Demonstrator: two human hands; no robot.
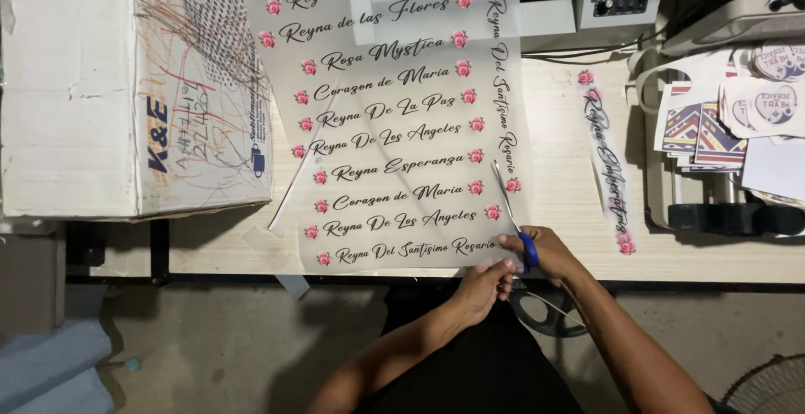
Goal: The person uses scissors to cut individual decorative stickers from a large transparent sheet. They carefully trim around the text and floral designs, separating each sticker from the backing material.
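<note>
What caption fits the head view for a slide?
Right hand cuts a printed transparent sheet with blue-handled scissors; left hand steadies its edge.

I see a big white cardboard box (126,87) on the bench (562,204) at far left, scuffed, side panel scribbled over in red and black with blue print. Centre: translucent label sheet (394,120), rows of black script flanked by pink roses, hanging over the near bench edge. Right of it, a cut-off strip label (608,171), same script and roses, lying lengthwise. Far right: stack of printed cards (700,129) with blue, red and yellow geometric patterns, plus white round and heart stickers (776,95) beside them.
</note>
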